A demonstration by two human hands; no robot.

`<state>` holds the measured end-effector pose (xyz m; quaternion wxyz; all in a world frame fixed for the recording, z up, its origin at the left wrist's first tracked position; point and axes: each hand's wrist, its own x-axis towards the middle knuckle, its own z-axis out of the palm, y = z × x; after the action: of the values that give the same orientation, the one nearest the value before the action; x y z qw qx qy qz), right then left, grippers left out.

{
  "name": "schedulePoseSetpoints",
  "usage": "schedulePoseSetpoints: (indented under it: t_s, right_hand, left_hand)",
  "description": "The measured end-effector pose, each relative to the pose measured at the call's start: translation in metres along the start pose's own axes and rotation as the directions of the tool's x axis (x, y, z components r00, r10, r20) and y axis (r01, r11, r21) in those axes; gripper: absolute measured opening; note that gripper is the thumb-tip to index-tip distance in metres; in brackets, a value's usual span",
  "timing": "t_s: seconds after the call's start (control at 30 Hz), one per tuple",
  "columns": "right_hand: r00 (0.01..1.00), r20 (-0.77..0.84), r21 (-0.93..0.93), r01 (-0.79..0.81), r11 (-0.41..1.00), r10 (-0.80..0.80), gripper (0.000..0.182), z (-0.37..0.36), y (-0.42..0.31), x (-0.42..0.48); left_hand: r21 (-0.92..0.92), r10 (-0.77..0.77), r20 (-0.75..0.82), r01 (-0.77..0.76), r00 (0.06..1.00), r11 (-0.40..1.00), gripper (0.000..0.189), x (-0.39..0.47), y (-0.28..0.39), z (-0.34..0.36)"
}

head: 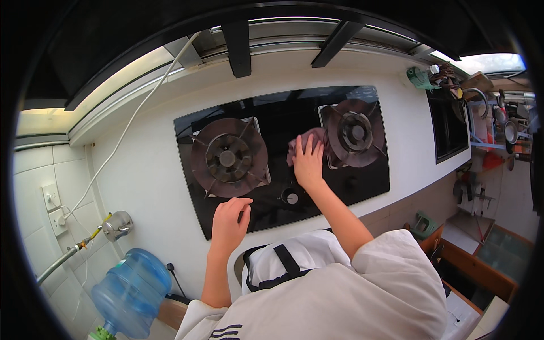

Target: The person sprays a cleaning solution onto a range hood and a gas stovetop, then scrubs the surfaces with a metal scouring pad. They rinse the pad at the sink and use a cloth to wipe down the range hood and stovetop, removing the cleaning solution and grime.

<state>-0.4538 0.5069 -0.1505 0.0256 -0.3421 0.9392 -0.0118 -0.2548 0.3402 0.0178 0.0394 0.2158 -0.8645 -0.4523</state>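
My right hand (309, 163) presses a dusky purple-brown cloth (293, 152) onto the black glass of a two-burner gas cooktop (280, 112). Its fingers are spread over the cloth, beside the right burner (356, 132). My left hand (231, 219) holds nothing; its fingers are loosely bent, the thumb a little apart. It is near the cooktop's front edge, just in front of the left burner (227, 158). Whether it touches the glass I cannot tell. Between the hands is a control knob (290, 196). Each burner carries a round brown ring with metal pan supports.
A white cable (136, 112) crosses the counter's left side to wall sockets (54, 208). A metal gas fitting (117, 226) and a large blue water bottle (134, 293) are at left. Rightward are a green plastic bottle (420, 77) and a dark sink (446, 123). Black hood struts (237, 49) hang overhead.
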Motion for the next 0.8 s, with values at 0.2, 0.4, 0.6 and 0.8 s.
schedulePoseSetpoints:
  t_s: [0.2, 0.4, 0.6, 0.8]
  right_hand:
    - [0.966, 0.031, 0.005, -0.258, 0.966, 0.258, 0.074, 0.029, 0.006, 0.151]
    - [0.985, -0.037, 0.001, -0.171, 0.985, 0.171, 0.075, 0.029, 0.005, 0.085]
    - [0.992, 0.059, -0.096, -0.104, 0.99, 0.11, 0.064, 0.012, 0.016, -0.054]
    - [0.982, -0.021, 0.542, -0.147, 0.828, 0.188, 0.02, -0.035, 0.069, -0.065]
  left_hand:
    - [0.037, 0.049, -0.023, -0.048, 0.999, 0.998, 0.015, 0.005, 0.016, -0.012]
    - [0.04, -0.023, -0.004, 0.024, 1.0, 0.999, 0.014, -0.01, 0.011, -0.017]
    - [0.003, -0.015, 0.047, 0.015, 0.999, 1.0, 0.014, -0.004, 0.009, -0.006]
    - [-0.023, 0.039, 0.039, -0.038, 0.998, 0.999, 0.014, 0.003, 0.017, -0.001]
